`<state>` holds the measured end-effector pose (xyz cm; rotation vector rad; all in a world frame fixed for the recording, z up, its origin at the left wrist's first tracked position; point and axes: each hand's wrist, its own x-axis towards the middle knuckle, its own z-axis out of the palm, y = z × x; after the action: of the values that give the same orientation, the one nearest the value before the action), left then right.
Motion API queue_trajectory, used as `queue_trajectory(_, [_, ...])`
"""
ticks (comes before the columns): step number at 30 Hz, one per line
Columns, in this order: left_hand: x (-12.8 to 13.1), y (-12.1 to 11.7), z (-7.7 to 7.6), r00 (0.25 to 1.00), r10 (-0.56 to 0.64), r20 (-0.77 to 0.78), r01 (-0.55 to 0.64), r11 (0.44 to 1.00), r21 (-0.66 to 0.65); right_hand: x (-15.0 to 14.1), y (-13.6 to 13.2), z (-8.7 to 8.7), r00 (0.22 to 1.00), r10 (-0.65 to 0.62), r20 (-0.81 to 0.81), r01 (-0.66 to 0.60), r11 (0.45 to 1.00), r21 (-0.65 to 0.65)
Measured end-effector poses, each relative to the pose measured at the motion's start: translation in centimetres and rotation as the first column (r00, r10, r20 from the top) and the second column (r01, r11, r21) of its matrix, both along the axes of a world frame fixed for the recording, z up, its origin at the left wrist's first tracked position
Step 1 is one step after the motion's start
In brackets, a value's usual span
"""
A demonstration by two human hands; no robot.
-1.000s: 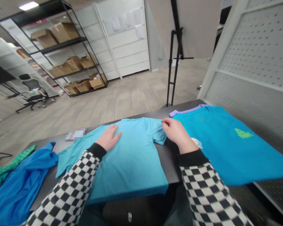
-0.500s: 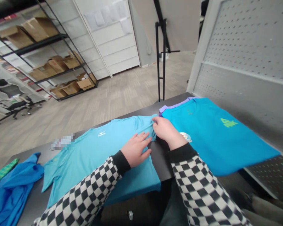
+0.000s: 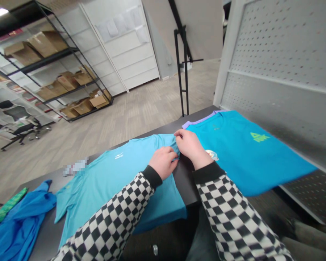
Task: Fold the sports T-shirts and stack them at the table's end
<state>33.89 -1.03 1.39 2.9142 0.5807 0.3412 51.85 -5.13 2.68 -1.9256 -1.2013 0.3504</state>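
Observation:
A light blue T-shirt (image 3: 116, 177) lies flat on the dark table (image 3: 184, 172), its hem hanging over the near edge. Both of my hands meet at its right sleeve. My left hand (image 3: 163, 162) has its fingers curled onto the sleeve's lower edge. My right hand (image 3: 188, 145) pinches the sleeve's upper edge close beside it. Both arms wear black-and-white checked sleeves. Just right of my hands lies a darker turquoise T-shirt (image 3: 241, 152) with a green logo, on top of a purple garment (image 3: 197, 121).
A crumpled royal blue garment (image 3: 15, 226) and a green patterned cloth (image 3: 5, 209) lie at the table's left end. A grey pegboard wall (image 3: 282, 69) stands along the right. Behind the table are a black stand (image 3: 180, 69), shelving with cardboard boxes (image 3: 54, 72) and an office chair (image 3: 19, 121).
My left hand has slid right across the light blue shirt from its chest to the right sleeve and curled its fingers there, joining my right hand. The view has swung to the right.

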Motion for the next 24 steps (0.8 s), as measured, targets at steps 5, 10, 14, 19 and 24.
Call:
queue_trajectory(5, [0.5, -0.3, -0.4, 0.999, -0.003, 0.053, 0.004, 1.0, -0.028, 0.2, 0.1, -0.5, 1.0, 0.004, -0.014, -0.003, 1.0, 0.021])
queue_trajectory(10, [0.4, -0.2, -0.8, 0.995, -0.05, 0.082, 0.063, 0.985, -0.162, 0.1, 0.0, -0.4, 1.0, 0.003, -0.029, -0.003, 1.0, 0.014])
queue_trajectory(14, [0.4, 2.1, -0.1, 0.974, 0.01, 0.226, 0.038, 0.977, -0.208, 0.0, -0.1, -0.2, 0.999, 0.013, -0.046, -0.013, 1.0, 0.009])
queue_trajectory(19, [2.1, 6.6, 0.3, 0.981, 0.162, 0.108, -0.149, 0.982, -0.12, 0.2, 0.0, 0.0, 0.988, -0.116, -0.103, 0.124, 0.989, 0.085])
queue_trajectory(24, [3.6, 7.1, -1.2, 0.96, 0.108, -0.259, -0.134, 0.987, -0.085, 0.7, 0.1, 0.3, 0.955, -0.193, -0.227, 0.243, 0.946, 0.216])
